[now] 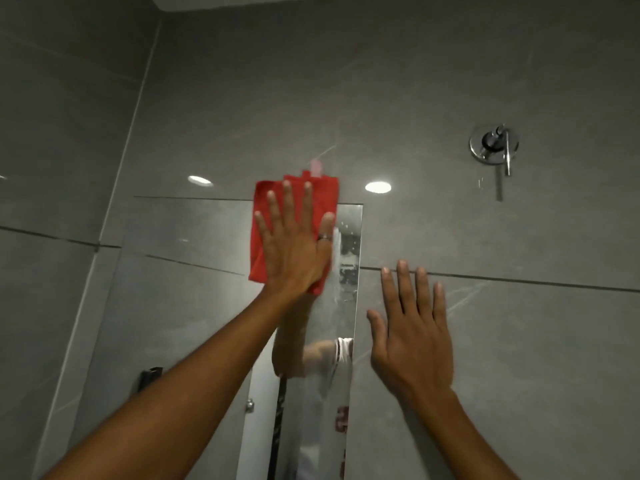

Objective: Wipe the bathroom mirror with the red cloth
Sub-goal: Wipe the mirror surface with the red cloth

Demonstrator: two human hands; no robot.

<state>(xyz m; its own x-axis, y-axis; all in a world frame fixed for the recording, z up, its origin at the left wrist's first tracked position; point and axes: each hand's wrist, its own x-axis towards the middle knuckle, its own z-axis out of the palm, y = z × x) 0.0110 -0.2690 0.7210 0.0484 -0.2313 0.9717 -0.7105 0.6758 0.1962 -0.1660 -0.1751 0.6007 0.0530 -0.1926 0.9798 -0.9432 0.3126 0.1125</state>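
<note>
The bathroom mirror [194, 258] hangs on a grey tiled wall, its top edge running across the middle of the view and its right edge near centre. The red cloth [263, 202] lies flat against the mirror's upper right part and sticks up a little over the top edge. My left hand [294, 244] presses the cloth to the glass with flat, spread fingers and a ring on one finger. My right hand [412, 337] rests flat and empty on the tiles just right of the mirror's edge. The strip of glass beside the cloth looks smeared and spotted.
A chrome wall valve with a lever [495, 145] sits on the tiles at the upper right. Ceiling lights reflect as bright ovals [378, 187] on the glossy wall. A dark fitting [150, 375] shows in the mirror at the lower left. A wall corner runs down the left.
</note>
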